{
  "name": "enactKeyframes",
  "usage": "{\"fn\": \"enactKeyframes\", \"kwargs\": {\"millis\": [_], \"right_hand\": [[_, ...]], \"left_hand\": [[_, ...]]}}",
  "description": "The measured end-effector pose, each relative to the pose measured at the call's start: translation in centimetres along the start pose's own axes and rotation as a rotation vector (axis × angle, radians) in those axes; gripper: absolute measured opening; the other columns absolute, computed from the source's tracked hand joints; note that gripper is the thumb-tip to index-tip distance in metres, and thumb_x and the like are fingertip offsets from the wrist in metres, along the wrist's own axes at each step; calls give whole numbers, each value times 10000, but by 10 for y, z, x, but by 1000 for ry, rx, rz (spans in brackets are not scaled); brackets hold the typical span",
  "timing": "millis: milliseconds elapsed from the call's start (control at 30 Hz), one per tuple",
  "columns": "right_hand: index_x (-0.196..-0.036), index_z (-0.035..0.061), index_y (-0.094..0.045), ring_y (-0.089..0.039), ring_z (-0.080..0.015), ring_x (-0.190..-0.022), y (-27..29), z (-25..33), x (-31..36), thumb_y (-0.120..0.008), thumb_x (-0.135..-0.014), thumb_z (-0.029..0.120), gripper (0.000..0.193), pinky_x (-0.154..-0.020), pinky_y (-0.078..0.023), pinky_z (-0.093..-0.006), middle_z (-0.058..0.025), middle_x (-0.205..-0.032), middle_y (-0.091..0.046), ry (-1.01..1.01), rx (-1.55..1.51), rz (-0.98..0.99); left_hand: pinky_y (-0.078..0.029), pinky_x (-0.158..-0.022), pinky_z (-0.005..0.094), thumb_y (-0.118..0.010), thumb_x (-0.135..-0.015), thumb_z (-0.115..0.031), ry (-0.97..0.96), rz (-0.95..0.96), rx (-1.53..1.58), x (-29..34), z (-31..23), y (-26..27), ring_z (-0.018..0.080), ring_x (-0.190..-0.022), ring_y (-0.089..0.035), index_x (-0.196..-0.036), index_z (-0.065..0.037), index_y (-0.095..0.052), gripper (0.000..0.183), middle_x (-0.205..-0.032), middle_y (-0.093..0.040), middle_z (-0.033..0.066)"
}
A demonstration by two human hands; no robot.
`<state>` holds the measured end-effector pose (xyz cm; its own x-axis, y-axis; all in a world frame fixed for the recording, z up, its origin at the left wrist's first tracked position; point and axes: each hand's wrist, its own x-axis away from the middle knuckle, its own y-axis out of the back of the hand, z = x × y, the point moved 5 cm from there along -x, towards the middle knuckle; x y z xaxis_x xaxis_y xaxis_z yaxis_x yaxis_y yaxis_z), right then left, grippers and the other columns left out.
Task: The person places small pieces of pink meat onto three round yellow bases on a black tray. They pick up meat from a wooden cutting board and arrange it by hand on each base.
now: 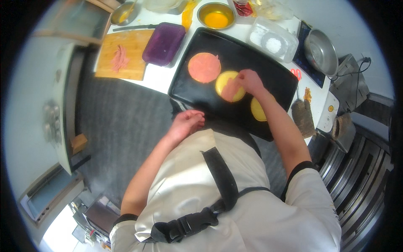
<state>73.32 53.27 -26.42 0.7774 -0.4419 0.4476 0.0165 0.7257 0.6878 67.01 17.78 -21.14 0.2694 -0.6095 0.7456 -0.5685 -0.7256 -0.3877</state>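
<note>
Head view, all placed from the black tray (268, 71):

Right hand (250, 81): mine, over the middle of the tray, fingertips pinched on a pink slice (230, 90) that I hold down on the middle disc.
Middle disc (230, 86): yellow, round, flat at the tray's centre, partly under the slice.
Left disc (204, 67): toward the tray's far left, fully covered in pink, just beside the middle disc.
Right disc (257, 110): yellow, at the tray's near right, partly hidden by my forearm.
Left hand (186, 122): mine, at the tray's near edge, fingers loosely curled, holding nothing I can see; whether it touches the rim I cannot tell.
Board (122, 54): wooden, well left of the tray, with more pink slices (119, 59) lying on it.
Knife (134, 27): beyond the board, at its far edge.
Purple tub (163, 43): between board and tray, just beside the tray's left corner.
Yellow bowl (216, 15): metal, with yellow liquid, beyond the tray's far edge.
Clear box (272, 40): beyond the tray's far right, white powder inside.
Pan (320, 52): steel, right of the clear box, well off the tray.
Mitt (303, 117): brown, just off the tray's right edge.
</note>
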Motion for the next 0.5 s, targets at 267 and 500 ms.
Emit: {"fn": "enactKeyframes", "kwargs": {"millis": [267, 500], "right_hand": [[-1018, 95, -797, -758, -372, -980, 6, 2, -15, -770, -878, 264, 220, -836, -596, -463, -137, -1016, -800, 37, 166, -87], [-1014, 102, -764, -744, -365, -1013, 8, 8, -15, -737, -901, 254, 191, -852, -591, -471, -126, -1046, -789, 51, 263, -57]], "left_hand": [[-611, -930, 354, -715, -1090, -142, -7, -14, 49, 2, 5, 2, 208, -1005, -721, -1238, 18, -724, 218, -1100, -749, 117], [-611, -943, 360, -709, -1093, -141, -1, -4, 43, 1, 2, 1, 208, -1026, -718, -1246, 11, -717, 216, -1105, -743, 112]]}}
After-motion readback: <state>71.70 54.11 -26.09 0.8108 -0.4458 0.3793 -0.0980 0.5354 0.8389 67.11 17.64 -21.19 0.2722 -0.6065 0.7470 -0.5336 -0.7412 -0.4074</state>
